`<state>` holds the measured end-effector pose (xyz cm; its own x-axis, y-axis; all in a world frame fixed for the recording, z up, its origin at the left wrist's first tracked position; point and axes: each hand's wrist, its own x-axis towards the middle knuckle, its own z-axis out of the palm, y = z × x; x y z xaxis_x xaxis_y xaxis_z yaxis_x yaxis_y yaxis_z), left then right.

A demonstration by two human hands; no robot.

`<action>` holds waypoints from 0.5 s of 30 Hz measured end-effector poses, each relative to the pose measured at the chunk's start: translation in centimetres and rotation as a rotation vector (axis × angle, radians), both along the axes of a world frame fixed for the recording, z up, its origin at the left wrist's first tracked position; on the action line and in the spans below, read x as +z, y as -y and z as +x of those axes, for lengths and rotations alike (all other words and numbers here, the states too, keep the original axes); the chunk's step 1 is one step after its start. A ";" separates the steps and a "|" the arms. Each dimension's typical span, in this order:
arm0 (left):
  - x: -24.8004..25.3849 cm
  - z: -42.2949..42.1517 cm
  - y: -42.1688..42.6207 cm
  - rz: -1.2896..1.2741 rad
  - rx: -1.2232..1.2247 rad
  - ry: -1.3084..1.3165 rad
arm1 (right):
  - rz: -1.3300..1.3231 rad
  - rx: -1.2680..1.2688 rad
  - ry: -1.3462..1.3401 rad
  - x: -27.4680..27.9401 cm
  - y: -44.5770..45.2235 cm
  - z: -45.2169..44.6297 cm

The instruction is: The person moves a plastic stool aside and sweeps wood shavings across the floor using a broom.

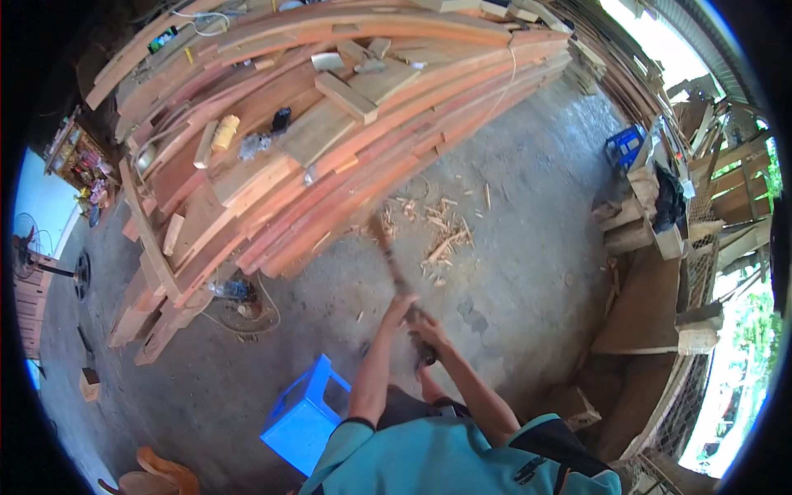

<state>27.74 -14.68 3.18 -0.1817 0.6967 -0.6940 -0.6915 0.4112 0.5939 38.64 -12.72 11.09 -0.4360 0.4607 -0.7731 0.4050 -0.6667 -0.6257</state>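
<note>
Both my hands grip a long brown broom [388,247], its far end blurred and reaching toward the wood pile. My left hand [401,308] is closed around the handle farther from my body. Just behind it, nearer to me, my right hand [428,328] is wrapped around the same handle, whose dark butt end sticks out below. Wood scraps and shavings [445,235] lie scattered on the concrete floor [511,272], beyond and to the right of the broom's far end.
A large stack of reddish curved planks [330,190] spans the left and back, with loose blocks on top. A blue stool [307,417] stands close on my left. Wooden boards [643,305] line the right side. A fan [81,275] is far left.
</note>
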 end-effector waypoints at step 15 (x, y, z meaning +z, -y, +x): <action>0.9 9.0 8.0 0.142 0.468 -0.190 | 0.033 0.620 0.006 5.9 0.9 1.5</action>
<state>36.70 -22.69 4.10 -0.6096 0.5955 -0.5232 -0.6568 -0.0099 0.7540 40.12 -13.63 17.03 -0.6256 0.1469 -0.7662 0.7144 -0.2867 -0.6383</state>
